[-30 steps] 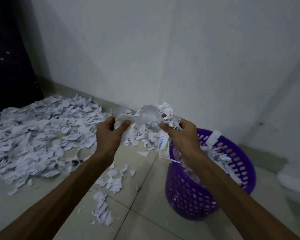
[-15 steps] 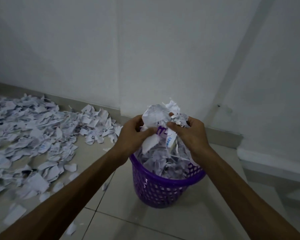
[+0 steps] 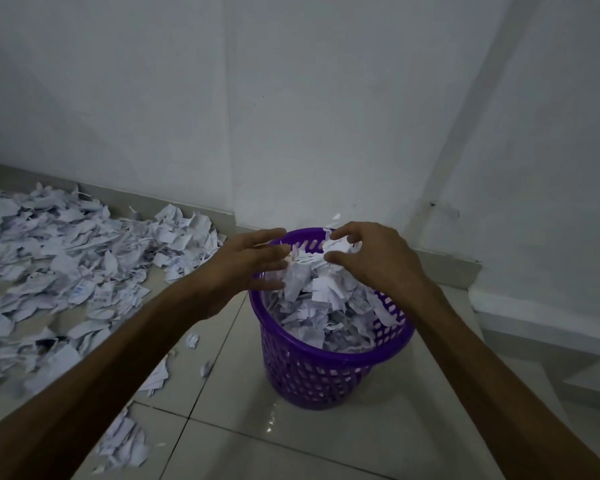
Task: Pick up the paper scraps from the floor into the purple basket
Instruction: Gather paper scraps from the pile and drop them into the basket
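Two hands hovering over the basket (image 3: 326, 372), spread apart so a bunch of scraps (image 3: 312, 282) can be dropping between them into the mouth. Left hand (image 3: 246, 261) reaching in above the near-left rim, fingers straight and splayed, gripping nothing. Right hand (image 3: 371, 258) arching above the far-right rim, fingers loosely curved with a clear gap to the thumb, letting go rather than pinching; a sliver or two possibly touching its fingertips (image 3: 333, 235), hard to tell through the blur. Keeping both palms turned inward, probably to funnel the falling paper toward the middle of the basket and stop pieces from spilling over the rim.

Sitting between the hands and just below them, the released scraps hanging over the basket's centre, above a heap already filling it close to the brim. Lying well to the left of the basket, along the foot of the wall (image 3: 291, 116), a broad pile (image 3: 49, 258) waiting on the floor (image 3: 361, 445), with a few loose bits (image 3: 193, 341) scattered just left of the basket's base and more (image 3: 125, 441) nearer the camera. Judging by that pile, much of the task remaining; judging by the fill level, little room remaining, so pressing the heap down likely becoming necessary soon.
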